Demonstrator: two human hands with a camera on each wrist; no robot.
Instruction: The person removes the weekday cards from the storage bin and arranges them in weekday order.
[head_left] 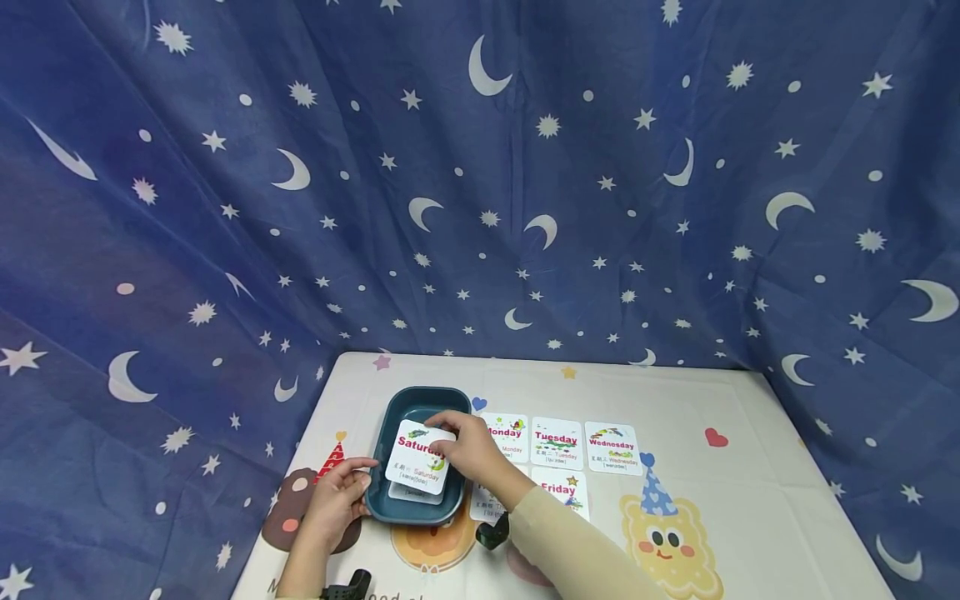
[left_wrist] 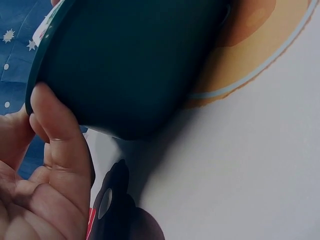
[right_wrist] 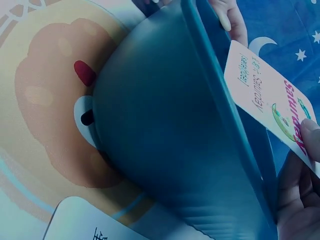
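My right hand [head_left: 476, 446] pinches a white Saturday card [head_left: 415, 467] between thumb and fingers, over the dark teal plastic basin [head_left: 412, 517]. In the right wrist view, the Saturday card [right_wrist: 270, 97] tilts above the basin's rim, the thumb on its printed face. Beneath it, another white card [head_left: 415, 496] lies inside the basin, mostly covered. My left hand [head_left: 345, 492] holds the basin's left side by the rim. The left wrist view shows a finger against the outer wall of the basin [left_wrist: 125, 65].
Right of the basin lie Monday [head_left: 510, 446], Tuesday [head_left: 557, 443] and Wednesday [head_left: 612, 447] cards in a row. Below them are a Friday card [head_left: 558, 483] and another card [head_left: 486, 505] partly hidden by my right arm. A cartoon-print cloth [head_left: 772, 500] covers the table; a starry blue curtain [head_left: 480, 208] hangs behind.
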